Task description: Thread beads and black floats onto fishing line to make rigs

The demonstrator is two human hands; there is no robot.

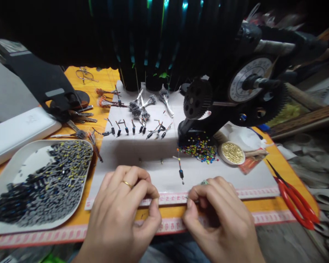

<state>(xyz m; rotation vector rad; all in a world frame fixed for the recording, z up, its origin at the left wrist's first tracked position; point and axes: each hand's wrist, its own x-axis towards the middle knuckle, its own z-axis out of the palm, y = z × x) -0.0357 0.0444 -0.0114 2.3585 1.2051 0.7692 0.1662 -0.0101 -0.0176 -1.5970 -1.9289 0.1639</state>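
My left hand (126, 212), with a gold ring on it, is curled at the front edge of a white sheet (142, 149). Its thumb and forefinger are pinched together near a measuring tape (170, 199). My right hand (222, 215) faces it, fingers also pinched. A very thin wire or thread seems stretched between the two pinches, too fine to name. Just beyond the hands a small black-tipped float piece (180, 170) lies on the sheet. A row of similar black-tipped pieces (134, 128) lies further back.
A white tray (22, 153) of several grey and black tubes sits left. Coloured beads (200, 149) and a dish of gold beads (231, 152) lie right of centre. Red scissors (293, 199) lie at the right. A black geared winder (235, 98) stands behind. Keys (79, 117) lie at the back left.
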